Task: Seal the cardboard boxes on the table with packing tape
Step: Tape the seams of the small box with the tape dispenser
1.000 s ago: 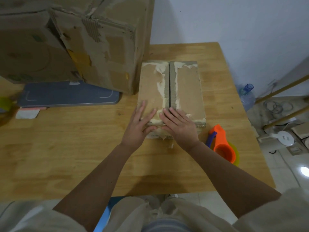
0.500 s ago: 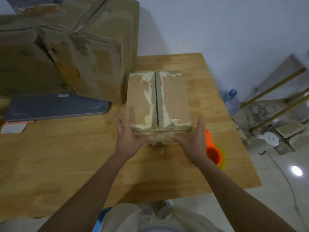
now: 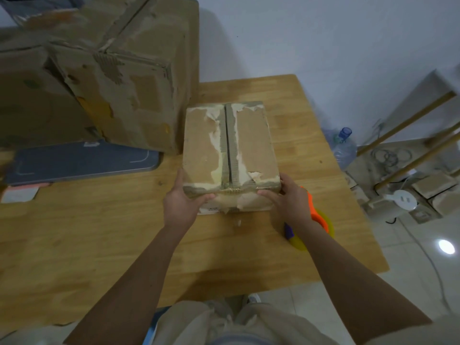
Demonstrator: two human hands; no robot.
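- Head view: the small box [image 3: 229, 155] sits on the table [image 3: 99, 232], beside the big box [image 3: 112, 70].
- Left hand [image 3: 180, 202] and right hand [image 3: 290, 200] grip its near corners, thumbs across the front.
- Tape dispenser [image 3: 321, 217] lies just right.

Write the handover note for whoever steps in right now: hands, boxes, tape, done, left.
Left hand grips the small box's near left corner; right hand grips its near right corner.
Small box sits on the table, flaps closed; the centre seam shows no fresh tape, only torn remnants.
Tape dispenser lies on the table under the right wrist, untouched.
Big box stands behind, to the left.
Left: tape the small box seam, then the big box.
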